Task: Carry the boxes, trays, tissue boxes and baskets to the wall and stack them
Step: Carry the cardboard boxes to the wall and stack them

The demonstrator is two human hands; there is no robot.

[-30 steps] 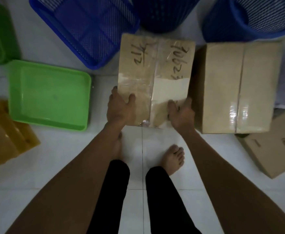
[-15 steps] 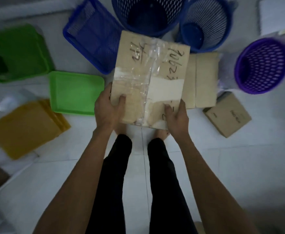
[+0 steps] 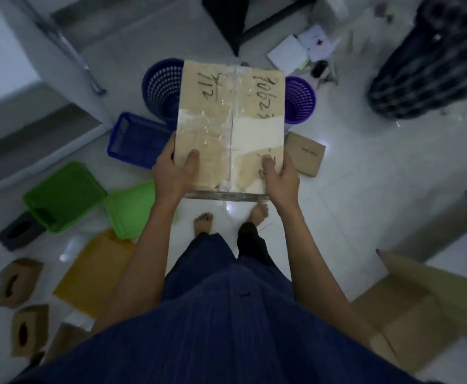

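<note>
A taped cardboard box (image 3: 231, 115) with handwriting on its top is held up in front of me, well above the floor. My left hand (image 3: 175, 171) grips its near left corner and my right hand (image 3: 279, 176) grips its near right corner. On the floor beyond it lie a blue rectangular basket (image 3: 135, 141), a round blue basket (image 3: 161, 87), a purple round basket (image 3: 300, 99) and a small cardboard box (image 3: 305, 153). Two green trays (image 3: 63, 195) (image 3: 132, 209) sit to the left. Brown tissue boxes (image 3: 19, 281) (image 3: 28, 329) and a dark tissue box (image 3: 20, 234) lie at the lower left.
A yellow padded envelope (image 3: 93, 273) lies on the white tiles left of my legs. Flattened cardboard (image 3: 426, 309) lies at the lower right. A white wall and grey step (image 3: 19, 128) run along the left. Papers (image 3: 304, 49) and a dark patterned cloth (image 3: 434, 59) are at the far right.
I have stood up and lifted the taped box from the floor. The view has risen and turned, so the baskets and trays now look smaller and farther below.
</note>
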